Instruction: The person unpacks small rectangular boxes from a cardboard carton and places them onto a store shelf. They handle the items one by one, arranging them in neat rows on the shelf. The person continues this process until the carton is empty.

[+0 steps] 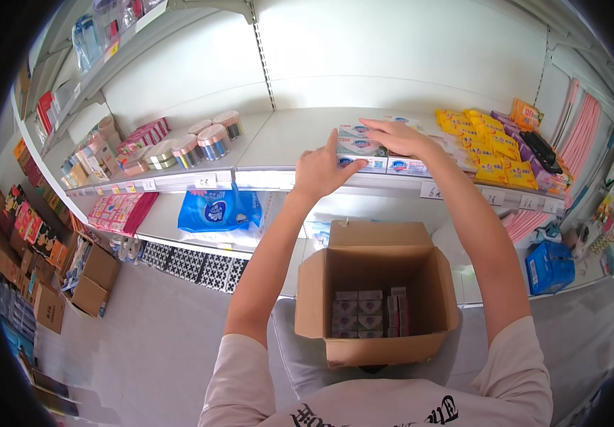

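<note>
Small boxes of bar soap (360, 146) lie in a block on the middle shelf, near its front edge. My left hand (320, 169) touches the left side and front of the block, thumb and fingers spread. My right hand (399, 140) rests with its fingertips on top of the rear boxes. Below the shelf, an open cardboard carton (387, 341) sits on my lap, with several more such boxes (358, 315) in its bottom.
Yellow packets (491, 144) stand right of the soap; round jars (213, 141) are on the left. A blue package (219, 211) lies on the lower shelf. The shelf's front rail (264, 179) carries price tags. Another open carton (93, 277) is on the floor at left.
</note>
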Available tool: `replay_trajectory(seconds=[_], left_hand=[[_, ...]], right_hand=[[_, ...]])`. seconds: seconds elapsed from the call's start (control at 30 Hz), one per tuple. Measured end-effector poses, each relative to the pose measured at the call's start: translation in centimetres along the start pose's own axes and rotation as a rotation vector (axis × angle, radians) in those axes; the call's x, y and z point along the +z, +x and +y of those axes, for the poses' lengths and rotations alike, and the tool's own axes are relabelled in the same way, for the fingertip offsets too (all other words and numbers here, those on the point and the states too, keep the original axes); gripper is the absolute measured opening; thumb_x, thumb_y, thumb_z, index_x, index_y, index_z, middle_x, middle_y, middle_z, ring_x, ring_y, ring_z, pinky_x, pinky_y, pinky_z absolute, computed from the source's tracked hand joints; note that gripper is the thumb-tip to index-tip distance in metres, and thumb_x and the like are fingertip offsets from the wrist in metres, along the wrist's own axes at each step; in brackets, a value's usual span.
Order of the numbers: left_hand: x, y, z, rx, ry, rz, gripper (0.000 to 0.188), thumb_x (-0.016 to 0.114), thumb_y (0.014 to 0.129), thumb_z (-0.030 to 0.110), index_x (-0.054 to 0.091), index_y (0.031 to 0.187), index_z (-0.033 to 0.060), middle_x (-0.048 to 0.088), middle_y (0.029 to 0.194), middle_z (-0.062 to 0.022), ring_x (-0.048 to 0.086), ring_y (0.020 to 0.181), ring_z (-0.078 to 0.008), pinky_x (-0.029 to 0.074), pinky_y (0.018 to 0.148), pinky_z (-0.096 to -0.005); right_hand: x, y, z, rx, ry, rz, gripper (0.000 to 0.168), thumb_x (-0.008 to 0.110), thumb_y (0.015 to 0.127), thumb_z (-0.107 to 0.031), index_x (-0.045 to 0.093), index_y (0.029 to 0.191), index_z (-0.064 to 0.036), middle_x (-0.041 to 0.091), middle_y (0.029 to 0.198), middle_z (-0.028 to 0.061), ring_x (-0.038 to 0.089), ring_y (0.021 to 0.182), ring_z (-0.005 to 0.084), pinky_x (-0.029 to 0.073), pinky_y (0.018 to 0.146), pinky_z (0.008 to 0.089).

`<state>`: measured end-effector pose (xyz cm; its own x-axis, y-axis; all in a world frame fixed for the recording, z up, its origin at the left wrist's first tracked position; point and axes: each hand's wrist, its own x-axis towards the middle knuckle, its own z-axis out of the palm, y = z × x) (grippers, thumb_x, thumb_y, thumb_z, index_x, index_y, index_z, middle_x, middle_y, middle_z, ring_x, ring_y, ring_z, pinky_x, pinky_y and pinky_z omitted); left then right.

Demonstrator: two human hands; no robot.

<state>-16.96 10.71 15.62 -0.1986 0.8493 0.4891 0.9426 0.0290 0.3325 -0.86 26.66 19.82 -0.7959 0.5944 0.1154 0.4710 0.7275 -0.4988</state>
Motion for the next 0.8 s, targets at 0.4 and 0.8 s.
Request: replay_trajectory(seconds=[0.4,0.8], left_hand=[[0.7,0.5,-0.3,0.045,0.067,0.056,0.086,0.066,0.083,0.068,0.057,0.135,0.0008,0.073,0.091,-0.0243,0.072,0.089,-0.039,0.056,0.083,-0.0447],[6.9,-11.1,6.6,0.415,-0.077,-0.268,0.021,0.065,0.088,0.022,0.066,0.102,0.0055,0.071,0.092,-0.0158,0.069,0.083,-0.036,0.054,0.074,-0.0477]], right_hand=[[3.1,-8.5,-2.2,-0.467,0.361,0.984,0.027,0.051,0.098,-0.008,0.063,0.123,-0.005,0.069,0.115,0.0136,0.064,0.108,0.0208,0.05,0.093,0.0331],[21.5,-20.7,12.6,0.087,-0.083,-0.545,0.041,0.049,0.09,-0.007,0.063,0.129,-0.006,0.071,0.112,0.0195,0.064,0.11,0.0378,0.051,0.097,0.0448]])
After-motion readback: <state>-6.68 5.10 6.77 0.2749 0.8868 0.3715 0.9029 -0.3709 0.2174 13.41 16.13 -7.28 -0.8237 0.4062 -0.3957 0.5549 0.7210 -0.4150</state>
